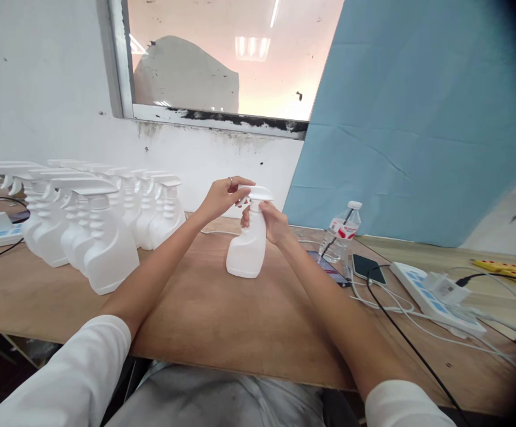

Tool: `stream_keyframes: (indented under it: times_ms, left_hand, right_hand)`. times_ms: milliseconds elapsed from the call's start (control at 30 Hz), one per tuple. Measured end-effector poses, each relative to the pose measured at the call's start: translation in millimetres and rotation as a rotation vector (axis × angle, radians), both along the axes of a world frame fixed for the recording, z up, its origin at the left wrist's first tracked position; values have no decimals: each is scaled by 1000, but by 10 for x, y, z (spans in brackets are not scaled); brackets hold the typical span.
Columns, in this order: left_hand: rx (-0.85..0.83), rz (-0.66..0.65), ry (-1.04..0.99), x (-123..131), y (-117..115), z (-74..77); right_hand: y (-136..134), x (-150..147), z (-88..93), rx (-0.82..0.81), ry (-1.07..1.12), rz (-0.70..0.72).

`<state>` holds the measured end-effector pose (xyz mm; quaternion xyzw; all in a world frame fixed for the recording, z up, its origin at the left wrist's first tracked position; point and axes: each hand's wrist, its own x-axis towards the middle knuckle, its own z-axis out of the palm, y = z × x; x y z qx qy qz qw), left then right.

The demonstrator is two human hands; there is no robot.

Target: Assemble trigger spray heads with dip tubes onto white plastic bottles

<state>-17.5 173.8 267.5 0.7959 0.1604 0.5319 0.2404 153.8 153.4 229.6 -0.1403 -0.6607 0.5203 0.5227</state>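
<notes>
A white spray bottle (249, 246) stands upright, slightly tilted, over the middle of the brown table, its trigger head pointing left. My left hand (226, 197), with a ring on one finger, pinches the nozzle end of the spray head from the left and above. Around the bottle's neck, just under the head, my right hand (272, 222) is wrapped from the right; some of its fingers are hidden behind the bottle. On the left of the table several more white spray bottles (109, 249) stand close together in rows, with trigger heads on.
A clear water bottle (341, 231) with a straw stands to the right, beside two phones (368, 268). Farther right lies a white power strip (436, 299) with tangled cables. Another power strip (0, 236) is at far left. Behind are a wall, a window and a blue sheet (418, 118).
</notes>
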Motion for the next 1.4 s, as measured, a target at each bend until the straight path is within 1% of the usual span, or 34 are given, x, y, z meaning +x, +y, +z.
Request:
stream_keyframes:
  times_ms: [67, 133, 200, 333, 500, 633, 800, 933, 1067, 1200, 1333, 1400]
  left_hand:
    - [3, 2, 0, -3, -16, 7]
    - [-1, 1, 0, -4, -31, 14]
    - [-7, 2, 3, -6, -41, 17]
    - [-8, 2, 8, -14, -47, 16]
    - [-24, -7, 22, -19, -59, 22]
    - [-17, -15, 22, -23, -68, 29]
    - [-30, -15, 31, -29, -74, 29]
    - [-33, -7, 27, -29, -75, 28]
    - [-26, -9, 35, -33, -69, 28]
    - [-7, -10, 37, -41, -51, 21]
    - [-14, -17, 34, -42, -43, 16]
    - [-16, -22, 38, -43, -44, 15]
  right_hand:
    - [-8, -6, 6, -28, -22, -20]
    - [-14, -13, 8, -11, -39, -77]
    - [-15, -17, 5, 16, -35, -97]
    - [3, -4, -9, -11, -6, 5]
    - [24, 10, -24, 20, 12, -1]
    - [11, 13, -11, -33, 10, 54]
    - [-4, -1, -10, 14, -2, -10]
    - [18, -4, -32, 1, 4, -4]
    - [27, -12, -43, 34, -3, -52]
    - [8, -16, -26, 3, 9, -2]
    - [5, -14, -23, 9, -6, -54]
    - [8, -10, -26, 11, -2, -56]
